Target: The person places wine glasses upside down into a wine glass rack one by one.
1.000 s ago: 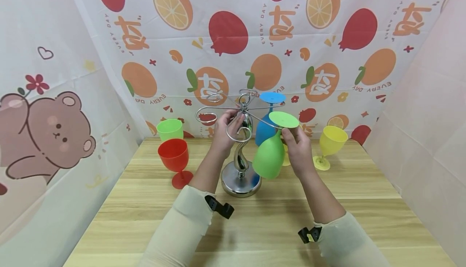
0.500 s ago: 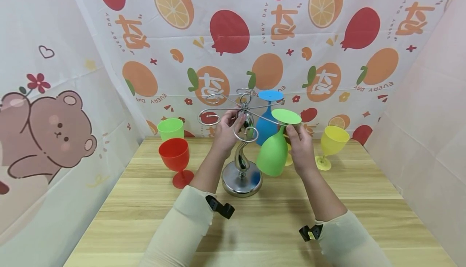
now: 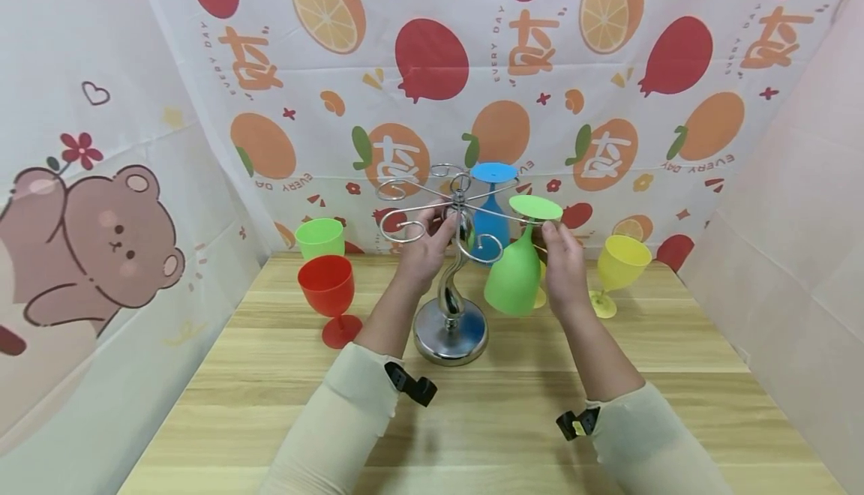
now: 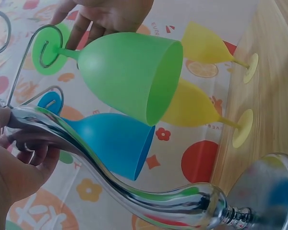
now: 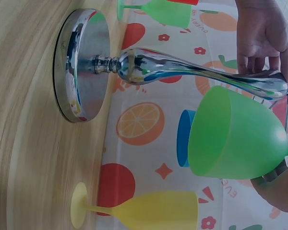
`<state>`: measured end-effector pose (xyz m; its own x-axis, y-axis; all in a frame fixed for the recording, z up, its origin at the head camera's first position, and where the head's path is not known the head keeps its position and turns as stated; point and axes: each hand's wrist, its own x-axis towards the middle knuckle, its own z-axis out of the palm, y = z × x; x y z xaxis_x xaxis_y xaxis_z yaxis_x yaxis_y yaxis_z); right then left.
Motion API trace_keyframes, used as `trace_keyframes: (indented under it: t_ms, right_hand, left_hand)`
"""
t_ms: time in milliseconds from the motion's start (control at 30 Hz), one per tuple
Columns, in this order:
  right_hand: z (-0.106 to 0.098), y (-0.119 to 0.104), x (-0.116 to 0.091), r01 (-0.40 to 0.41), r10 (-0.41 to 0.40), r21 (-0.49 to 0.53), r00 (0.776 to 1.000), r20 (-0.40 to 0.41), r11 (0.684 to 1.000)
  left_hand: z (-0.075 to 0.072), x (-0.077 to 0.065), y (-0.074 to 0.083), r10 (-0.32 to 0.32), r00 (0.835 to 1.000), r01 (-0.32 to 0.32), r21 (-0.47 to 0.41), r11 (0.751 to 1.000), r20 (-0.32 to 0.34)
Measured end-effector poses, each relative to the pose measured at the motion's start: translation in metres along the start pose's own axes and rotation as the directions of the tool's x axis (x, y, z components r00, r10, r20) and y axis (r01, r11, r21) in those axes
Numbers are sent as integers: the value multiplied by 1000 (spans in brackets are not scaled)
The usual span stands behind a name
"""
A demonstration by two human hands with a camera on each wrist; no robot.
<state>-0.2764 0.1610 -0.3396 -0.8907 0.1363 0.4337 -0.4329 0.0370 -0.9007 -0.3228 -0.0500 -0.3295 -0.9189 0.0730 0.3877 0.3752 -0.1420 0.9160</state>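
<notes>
My left hand (image 3: 424,253) grips the top of the curved chrome stem of a goblet rack (image 3: 451,334), just under its looped wire arms. A green goblet (image 3: 513,281) hangs upside down from one loop on the right, its foot above the wire. At that foot and stem, the fingers of my right hand (image 3: 564,266) hold the goblet; part of them is hidden behind it. Beside it, a blue goblet (image 4: 115,143) also hangs inverted from another loop. The remaining loops carry nothing.
On the wooden table (image 3: 283,412), a red goblet (image 3: 327,292) and another green goblet (image 3: 320,238) stand upright at left. Two yellow goblets stand at right, one (image 3: 621,264) plainly visible, the other (image 4: 194,105) mostly behind the hanging green one. A fruit-print cloth (image 3: 432,127) backs the table.
The rack's wire arms have turned, carrying the green goblet slightly away and to the right and the blue one to the left. My right hand moves along with the green goblet; my left stays on the stem.
</notes>
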Motion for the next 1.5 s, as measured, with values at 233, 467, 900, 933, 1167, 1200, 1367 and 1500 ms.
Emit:
trace_keyframes:
  t_ms: [233, 467, 900, 933, 1167, 1200, 1367, 1500]
  right_hand:
    - [-1, 2, 6, -24, 22, -39, 999, -30, 999]
    - [0, 3, 14, -44, 42, -53, 998, -36, 998]
    - [4, 4, 33, -89, 87, -89, 996, -26, 992]
    - [5, 4, 34, -93, 91, -87, 996, -24, 992]
    - [7, 3, 44, -133, 131, -74, 991, -32, 988]
    - [8, 3, 45, -134, 132, -78, 991, -28, 988]
    - [8, 3, 51, -150, 151, -75, 989, 7, 986]
    - [9, 3, 55, -168, 169, -75, 985, 18, 983]
  left_hand:
    - [2, -2, -1, 37, 999, -37, 1, 999, 13]
    - [2, -1, 0, 92, 996, -93, 12, 996, 18]
    - [0, -2, 6, -20, 999, 20, 2, 1000, 34]
    - [0, -2, 6, -22, 999, 22, 6, 1000, 34]
    - [1, -2, 6, 11, 999, -12, 36, 999, 34]
    - [0, -2, 5, 15, 999, -16, 38, 999, 37]
    - [-1, 0, 3, -18, 999, 15, 62, 998, 38]
    - [0, 0, 3, -46, 999, 44, 96, 994, 13]
